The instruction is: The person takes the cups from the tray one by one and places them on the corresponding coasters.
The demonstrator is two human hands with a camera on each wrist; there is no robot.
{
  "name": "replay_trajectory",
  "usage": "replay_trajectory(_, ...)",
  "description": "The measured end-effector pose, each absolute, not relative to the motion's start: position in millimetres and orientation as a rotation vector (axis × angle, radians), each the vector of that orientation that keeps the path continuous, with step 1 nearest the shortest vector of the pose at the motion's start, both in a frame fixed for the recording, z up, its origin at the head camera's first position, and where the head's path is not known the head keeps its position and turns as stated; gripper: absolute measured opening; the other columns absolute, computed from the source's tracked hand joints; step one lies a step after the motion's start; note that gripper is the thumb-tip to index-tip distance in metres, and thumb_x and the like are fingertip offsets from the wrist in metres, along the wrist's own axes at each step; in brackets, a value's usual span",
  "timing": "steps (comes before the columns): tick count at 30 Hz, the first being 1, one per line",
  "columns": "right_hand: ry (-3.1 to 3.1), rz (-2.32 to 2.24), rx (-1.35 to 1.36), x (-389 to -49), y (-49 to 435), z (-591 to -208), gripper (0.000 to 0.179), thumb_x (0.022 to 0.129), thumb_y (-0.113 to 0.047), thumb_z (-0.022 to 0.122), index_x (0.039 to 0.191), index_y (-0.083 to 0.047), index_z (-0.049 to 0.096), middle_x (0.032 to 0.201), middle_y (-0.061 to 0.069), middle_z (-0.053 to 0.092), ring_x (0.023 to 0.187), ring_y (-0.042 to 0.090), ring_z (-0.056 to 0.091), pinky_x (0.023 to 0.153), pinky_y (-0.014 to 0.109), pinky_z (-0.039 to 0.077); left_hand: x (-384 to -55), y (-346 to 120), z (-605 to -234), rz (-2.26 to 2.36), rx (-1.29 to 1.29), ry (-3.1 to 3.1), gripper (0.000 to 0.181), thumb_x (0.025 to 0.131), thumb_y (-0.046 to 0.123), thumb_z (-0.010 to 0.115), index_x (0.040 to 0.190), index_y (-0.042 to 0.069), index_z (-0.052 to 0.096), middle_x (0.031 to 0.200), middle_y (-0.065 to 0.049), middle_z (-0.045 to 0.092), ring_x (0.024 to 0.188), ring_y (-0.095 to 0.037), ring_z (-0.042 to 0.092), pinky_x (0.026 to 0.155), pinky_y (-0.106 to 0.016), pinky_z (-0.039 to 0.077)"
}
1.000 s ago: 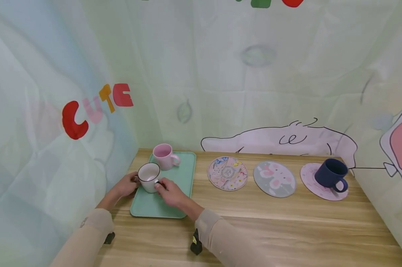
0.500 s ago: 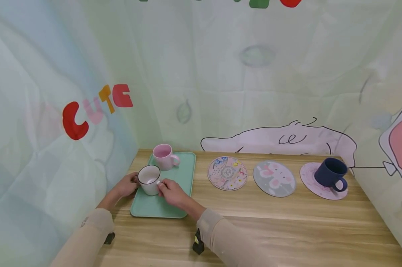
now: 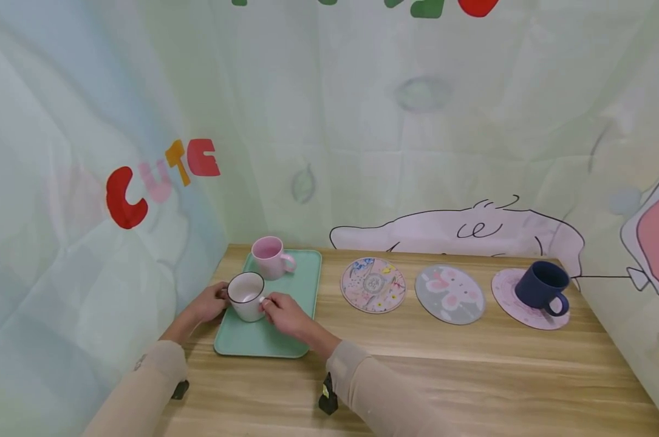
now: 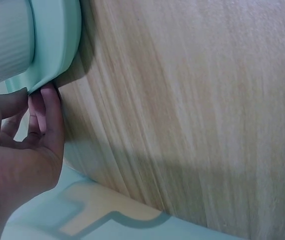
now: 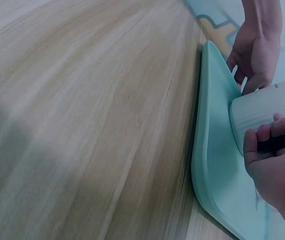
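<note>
A white mug [image 3: 248, 309] with a dark rim stands on the mint-green tray [image 3: 263, 341] at the table's left. My right hand [image 3: 286, 314] grips its handle; in the right wrist view the fingers [image 5: 263, 134] curl round a black handle [image 5: 275, 143] close to the mug's wall. On the left, my left hand [image 3: 210, 302] pinches the tray's edge, the thumb [image 4: 13, 101] and fingers meeting at the rim in the left wrist view. Behind the white mug, a pink mug [image 3: 271, 261] sits upright on the tray, its handle to the right.
Right of the tray lie a floral round mat [image 3: 373, 285] and a grey bunny mat [image 3: 450, 294]. A navy mug [image 3: 539, 286] stands on a pink mat [image 3: 506, 297] at the far right. Printed curtains [image 3: 362, 152] rise along the wooden table's [image 3: 471, 364] back and sides.
The white mug has shifted slightly toward me and to the right on the tray, with my right hand on its handle. My left hand stays at the tray's edge.
</note>
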State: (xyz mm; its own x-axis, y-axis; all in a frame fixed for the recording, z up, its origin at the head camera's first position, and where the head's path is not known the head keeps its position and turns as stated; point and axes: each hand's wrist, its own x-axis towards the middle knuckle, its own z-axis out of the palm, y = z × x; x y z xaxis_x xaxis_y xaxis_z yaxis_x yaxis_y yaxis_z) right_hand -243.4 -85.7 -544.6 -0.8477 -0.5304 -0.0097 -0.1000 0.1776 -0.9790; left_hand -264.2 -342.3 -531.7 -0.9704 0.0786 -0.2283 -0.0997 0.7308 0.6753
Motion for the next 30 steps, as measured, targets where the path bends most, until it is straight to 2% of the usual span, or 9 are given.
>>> replay_trajectory(7,2.063,-1.736,-0.576,-243.0,-79.0,-541.6,0.031,0.115,-0.023,0.047,0.108,-0.002,0.069,0.079,0.0,0.054,0.075,0.012,0.05,0.068,0.025,0.041,-264.0,-340.5,-534.7,1.111,-0.015,2.681,0.042,0.101,0.0,0.052,0.141,-0.01,0.05,0.109,-0.02,0.056,0.106,-0.037,0.056,0.074,-0.034,0.049)
replay_trajectory(15,2.055,-1.788,-0.571,-242.8,-72.3,-540.4,0.031,0.114,-0.02,0.046,0.106,-0.001,0.069,0.078,0.0,0.052,0.07,0.012,0.048,0.063,0.025,0.04,-263.8,-340.5,-533.3,1.159,-0.051,2.633,0.045,0.104,0.0,0.051,0.147,-0.01,0.046,0.114,-0.023,0.054,0.104,-0.034,0.055,0.07,-0.034,0.053)
replay_trajectory(24,2.091,-1.85,-0.599,-234.6,-62.9,-538.7,0.03,0.112,-0.018,0.051,0.103,0.003,0.071,0.073,-0.002,0.05,0.068,0.01,0.046,0.062,0.024,0.039,-260.7,-342.9,-534.1,1.215,-0.063,2.597,0.046,0.104,0.0,0.051,0.149,-0.009,0.045,0.111,-0.021,0.054,0.091,-0.027,0.056,0.063,-0.036,0.054)
replay_trajectory(30,2.052,-1.937,-0.591,-231.3,-48.9,-536.4,0.029,0.112,-0.015,0.052,0.104,0.005,0.07,0.072,-0.001,0.048,0.068,0.011,0.045,0.064,0.025,0.038,-261.4,-341.9,-536.0,1.204,-0.067,2.609,0.047,0.105,0.001,0.052,0.15,-0.008,0.045,0.115,-0.024,0.055,0.097,-0.029,0.057,0.064,-0.037,0.055)
